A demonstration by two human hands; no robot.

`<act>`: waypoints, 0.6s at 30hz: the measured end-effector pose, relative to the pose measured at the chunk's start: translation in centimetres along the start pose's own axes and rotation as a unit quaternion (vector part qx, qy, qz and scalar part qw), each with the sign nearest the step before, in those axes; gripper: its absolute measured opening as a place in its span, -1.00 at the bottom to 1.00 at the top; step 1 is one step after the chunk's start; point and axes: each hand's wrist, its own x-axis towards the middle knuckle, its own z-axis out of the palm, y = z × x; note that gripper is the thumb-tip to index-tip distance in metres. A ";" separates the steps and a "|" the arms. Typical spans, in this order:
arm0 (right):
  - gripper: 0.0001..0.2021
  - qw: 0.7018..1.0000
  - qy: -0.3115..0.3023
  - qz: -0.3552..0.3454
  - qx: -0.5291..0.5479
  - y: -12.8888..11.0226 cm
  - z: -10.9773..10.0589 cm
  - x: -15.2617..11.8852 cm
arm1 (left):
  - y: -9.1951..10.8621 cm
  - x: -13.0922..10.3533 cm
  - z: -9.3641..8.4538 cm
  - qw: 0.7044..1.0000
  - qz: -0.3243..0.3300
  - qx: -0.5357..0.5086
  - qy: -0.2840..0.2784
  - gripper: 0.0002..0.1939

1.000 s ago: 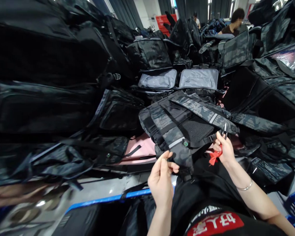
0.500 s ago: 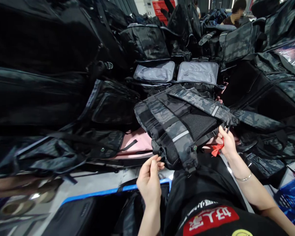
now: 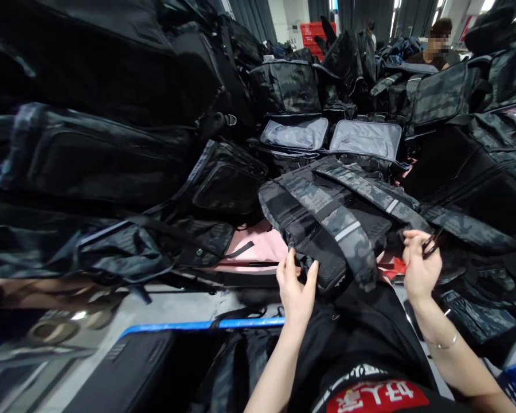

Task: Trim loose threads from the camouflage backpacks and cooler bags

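A grey-and-black camouflage backpack lies back side up in front of me, its padded shoulder straps with pale reflective bars on top. My left hand grips its near left corner, thumb and fingers on either side of the dark fabric. At the near right side of the bag is my right hand, fingers curled around small dark scissors whose blades are hard to make out. A bit of red cloth shows beside that hand. The fingertips of my right hand touch the bag's edge.
Dark backpacks are piled high at left, and more camouflage bags at right. Two open bags show grey lining behind. Pink material lies underneath. A blue-rimmed bin stands below; a person is far back.
My left hand has moved up onto the backpack's near corner and taken hold of it. My right hand has turned with the scissors, and the near strap lies differently. The camera view has shifted.
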 end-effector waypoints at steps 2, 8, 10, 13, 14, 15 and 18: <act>-0.80 0.995 -0.098 -0.002 -0.023 -0.5 0.4 -2.7 | 0.6 -0.1 0.0 0.999 0.019 0.006 -0.033 -0.45; -0.57 0.863 -0.431 -0.124 -0.232 -0.6 0.5 -7.1 | 1.3 -0.4 -1.0 0.981 -0.033 -0.027 -0.189 -0.76; -0.46 0.828 -0.432 -0.158 -0.321 0.0 0.4 -7.6 | 1.5 -0.5 -1.5 0.973 -0.058 -0.103 -0.199 -0.77; -0.42 0.796 -0.414 -0.190 -0.398 1.0 0.3 -7.7 | 1.5 -1.1 -2.1 0.957 -0.088 -0.218 -0.172 -0.77; -0.43 0.792 -0.413 -0.199 -0.404 1.3 0.2 -7.7 | 1.5 -1.2 -2.3 0.952 -0.098 -0.238 -0.165 -0.77; -0.45 0.790 -0.413 -0.206 -0.404 1.5 0.2 -7.7 | 1.3 -1.2 -2.5 0.948 -0.106 -0.251 -0.166 -0.77; -0.49 0.797 -0.407 -0.213 -0.392 2.0 0.1 -7.8 | -0.1 -0.3 -3.9 0.939 -0.128 -0.258 -0.188 -0.75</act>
